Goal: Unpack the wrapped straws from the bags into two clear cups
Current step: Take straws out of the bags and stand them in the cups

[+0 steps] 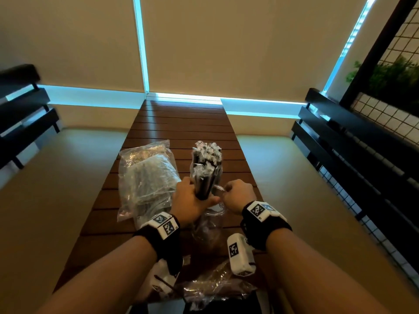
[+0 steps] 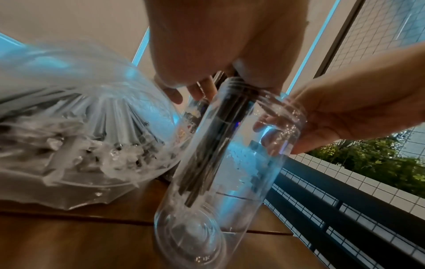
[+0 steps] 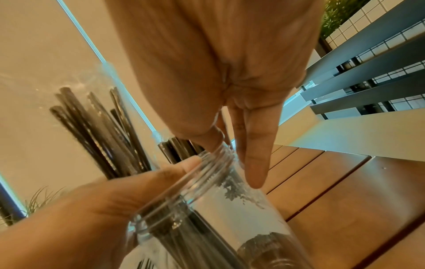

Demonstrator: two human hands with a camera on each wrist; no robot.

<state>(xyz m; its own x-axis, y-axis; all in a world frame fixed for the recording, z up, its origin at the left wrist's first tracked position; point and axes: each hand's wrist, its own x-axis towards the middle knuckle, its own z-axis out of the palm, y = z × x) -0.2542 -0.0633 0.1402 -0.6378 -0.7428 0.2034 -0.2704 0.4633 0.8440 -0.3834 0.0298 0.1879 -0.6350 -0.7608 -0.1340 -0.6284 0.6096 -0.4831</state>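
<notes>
My left hand (image 1: 195,198) grips a bundle of black wrapped straws (image 1: 204,186) and holds its lower ends inside a clear cup (image 1: 210,223) on the slatted wooden table (image 1: 181,123). My right hand (image 1: 235,193) holds the cup at its rim, thumb and fingers around the top. In the left wrist view the straw bundle (image 2: 214,145) reaches down into the cup (image 2: 230,191), short of the base. In the right wrist view the right hand (image 3: 230,145) pinches the cup (image 3: 218,209) rim beside the left hand (image 3: 92,209).
A second clear cup (image 1: 207,159) filled with wrapped straws stands just behind. A clear bag of straws (image 1: 145,177) lies to the left. A crumpled clear bag (image 1: 213,286) lies at the near edge. Black railings (image 1: 340,137) flank the narrow table.
</notes>
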